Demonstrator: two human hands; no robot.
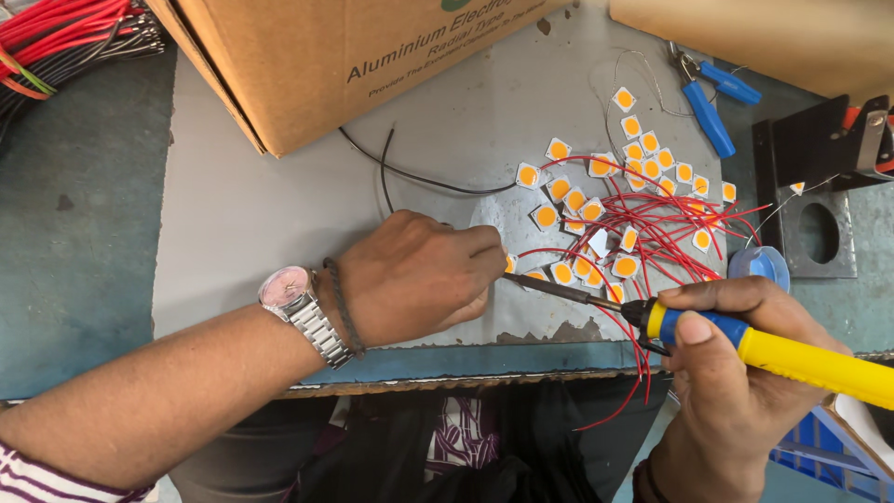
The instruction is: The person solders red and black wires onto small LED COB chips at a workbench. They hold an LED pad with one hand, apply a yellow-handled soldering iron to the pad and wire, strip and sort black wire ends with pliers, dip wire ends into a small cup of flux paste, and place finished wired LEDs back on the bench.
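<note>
My left hand rests knuckles-up on the grey metal sheet that covers the desk, fingers curled down and pinching a small LED chip at its edge, evidently to keep it from sliding under the iron. My right hand is clamped around the yellow-and-blue soldering iron, held low and nearly flat so that its dark tip reaches across to that chip; the tip appears to touch or sit just beside it, I cannot tell which.

The remaining LED chips, square with orange centres, lie scattered loose on the sheet to the right, many tangled with thin red wires that trail off the desk's front edge. A black wire curves out from beneath a cardboard box at the rear; its contents are not visible. Blue-handled pliers lie beyond the chips, within reach. A bundle of red and black cables sits at far left. A small blue round tin stands just beside my right hand, contents hidden
</note>
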